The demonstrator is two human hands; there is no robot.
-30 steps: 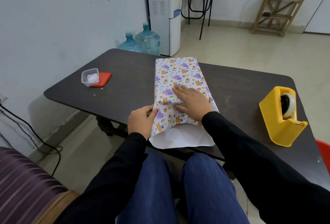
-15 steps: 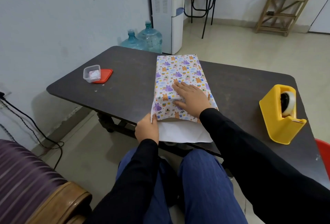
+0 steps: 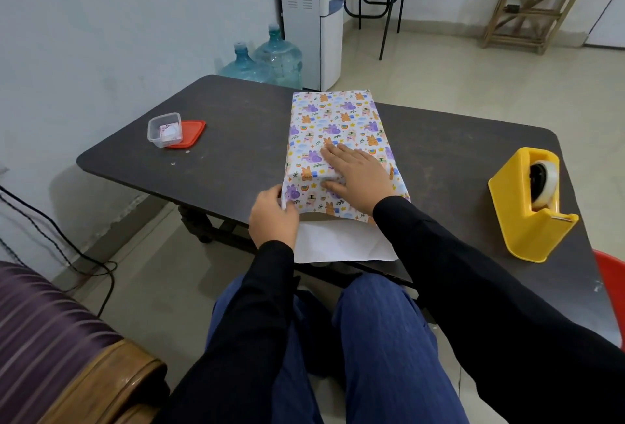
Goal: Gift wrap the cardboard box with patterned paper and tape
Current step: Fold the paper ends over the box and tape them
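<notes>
Pressing down with straight fingers, the right grip point(image 3: 358, 176) lies flat on the patterned paper point(image 3: 338, 119) that hides the cardboard box. The box lies mid-counter point(image 3: 236, 126), running from far edge to near edge. The left grip point(image 3: 272, 217) pinches the paper's near left corner. The paper's white underside overhangs the near edge. A yellow tape dispenser point(image 3: 527, 207) stands by the right edge.

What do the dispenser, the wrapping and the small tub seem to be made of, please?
Dispenser: probably moulded plastic, glossy yellow, with smooth rounded edges and soft highlights.
Wrapping: thin paper, printed outside and plain white inside at its near end. It folds into crisp creases.
Tub: clear plastic by the look of it, with see-through walls. Its contents are too blurred to name.
</notes>
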